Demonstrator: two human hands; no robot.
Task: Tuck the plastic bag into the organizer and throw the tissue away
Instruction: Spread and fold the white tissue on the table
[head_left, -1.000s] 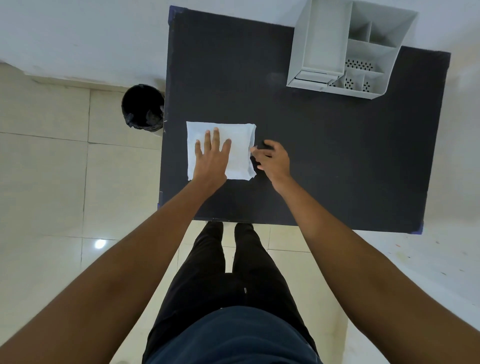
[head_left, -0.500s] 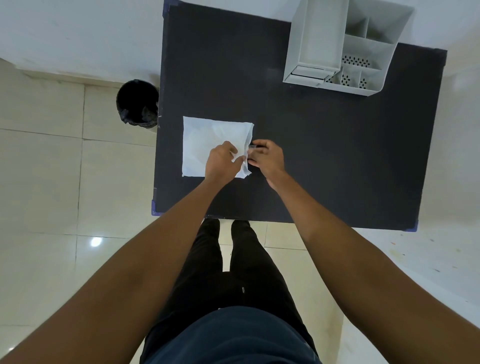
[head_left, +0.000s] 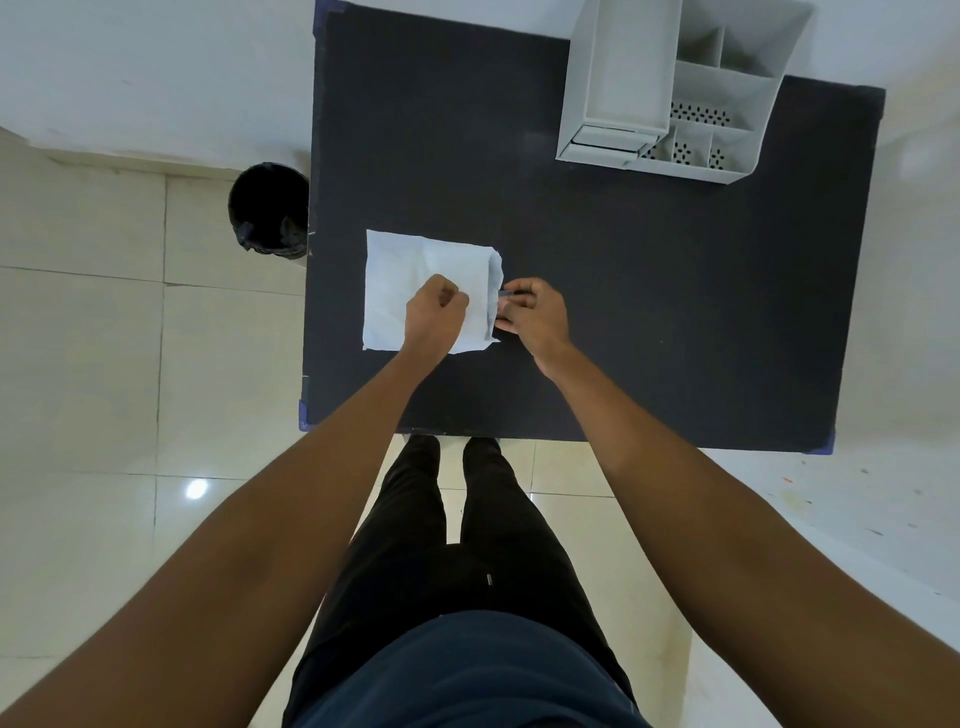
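A white tissue lies flat on the left part of the black table, with its right edge curled up. My left hand rests on the tissue's near right part, fingers curled and pinching it. My right hand is at the tissue's right edge, thumb and fingers pinched on a small dark piece that looks like the plastic bag; most of it is hidden against the dark table. The grey organizer stands at the table's far right, with several open compartments.
A black-lined bin stands on the tiled floor just off the table's left edge, beside the tissue. The white wall runs behind the table. My legs are at the table's near edge.
My left hand went from lying flat on the tissue to a closed pinch at its right part. The tissue's right edge has curled up. My right hand stayed at that edge.
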